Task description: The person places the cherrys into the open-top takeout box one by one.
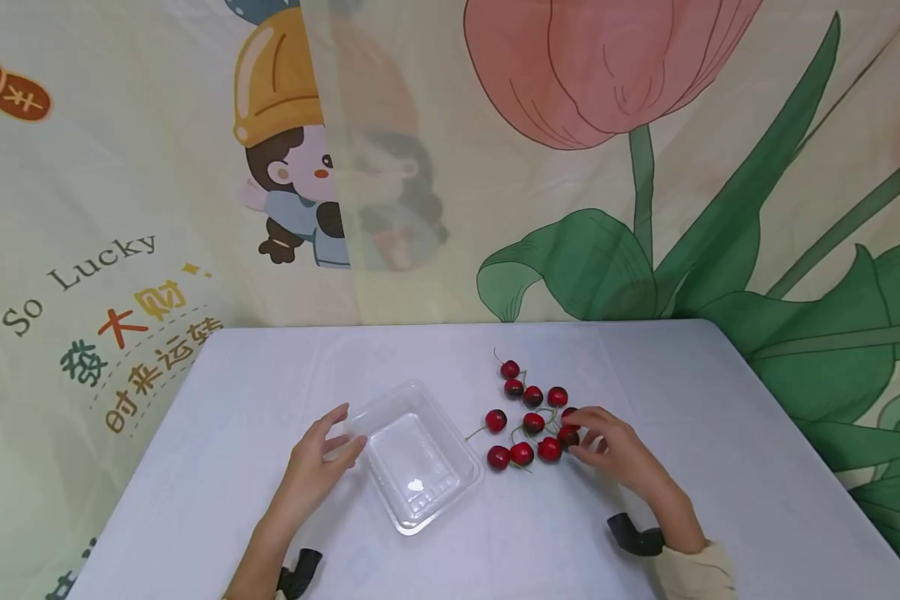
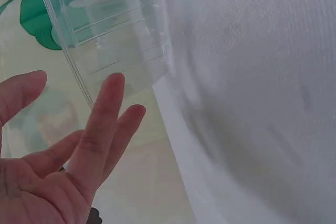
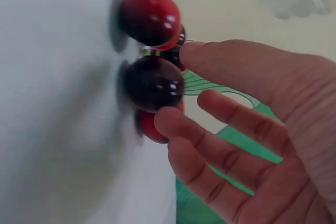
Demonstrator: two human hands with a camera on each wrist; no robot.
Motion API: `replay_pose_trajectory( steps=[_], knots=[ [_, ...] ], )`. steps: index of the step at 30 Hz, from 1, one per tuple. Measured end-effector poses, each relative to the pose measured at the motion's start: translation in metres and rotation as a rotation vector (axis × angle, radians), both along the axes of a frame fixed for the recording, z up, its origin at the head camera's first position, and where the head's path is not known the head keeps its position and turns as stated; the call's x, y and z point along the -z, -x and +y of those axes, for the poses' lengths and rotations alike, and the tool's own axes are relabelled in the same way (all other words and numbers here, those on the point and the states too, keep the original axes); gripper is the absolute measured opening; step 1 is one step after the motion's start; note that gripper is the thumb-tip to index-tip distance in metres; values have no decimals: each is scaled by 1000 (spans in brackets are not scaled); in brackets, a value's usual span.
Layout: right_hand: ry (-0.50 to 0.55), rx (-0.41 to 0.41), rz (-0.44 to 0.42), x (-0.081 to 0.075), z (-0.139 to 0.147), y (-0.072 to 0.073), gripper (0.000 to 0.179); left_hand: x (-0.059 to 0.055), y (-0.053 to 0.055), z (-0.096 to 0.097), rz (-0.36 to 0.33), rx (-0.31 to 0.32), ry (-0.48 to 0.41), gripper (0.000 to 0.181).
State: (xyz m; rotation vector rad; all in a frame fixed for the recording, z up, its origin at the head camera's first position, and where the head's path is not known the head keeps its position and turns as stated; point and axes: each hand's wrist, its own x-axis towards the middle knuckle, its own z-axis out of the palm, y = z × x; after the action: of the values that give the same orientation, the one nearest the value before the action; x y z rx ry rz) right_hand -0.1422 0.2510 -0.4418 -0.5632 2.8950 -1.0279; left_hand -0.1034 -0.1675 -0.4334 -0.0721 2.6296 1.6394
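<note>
A clear plastic container (image 1: 417,442) sits near the middle of the table, its inside bare. My left hand (image 1: 321,454) is at its left side, fingers spread and extended; in the left wrist view, one fingertip overlaps the container's wall (image 2: 113,40). To the right lies a loose cluster of dark red cherries (image 1: 533,423), some with green stems. My right hand (image 1: 617,446) reaches to the cluster's right edge. In the right wrist view its thumb and fingers are parted around a dark cherry (image 3: 154,83), with fingertips right at its surface.
A white cloth covers the table (image 1: 270,392). Behind it hangs a printed backdrop (image 1: 412,292) with tulips and a cartoon figure. A black wrist mount (image 1: 635,535) sits on the right wrist and another (image 1: 300,572) on the left.
</note>
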Motion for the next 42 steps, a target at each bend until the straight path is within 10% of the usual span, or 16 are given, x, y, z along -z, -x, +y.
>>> replay_pose_trajectory(
  steps=[11, 42],
  knots=[
    [-49, -5, -16, 11, -8, 4, 35, 6, 0, 3, 17, -5, -52, 58],
    [110, -18, 296, -1, -6, -6, 42, 6, -4, 2, 73, -19, 18, 55]
  ],
)
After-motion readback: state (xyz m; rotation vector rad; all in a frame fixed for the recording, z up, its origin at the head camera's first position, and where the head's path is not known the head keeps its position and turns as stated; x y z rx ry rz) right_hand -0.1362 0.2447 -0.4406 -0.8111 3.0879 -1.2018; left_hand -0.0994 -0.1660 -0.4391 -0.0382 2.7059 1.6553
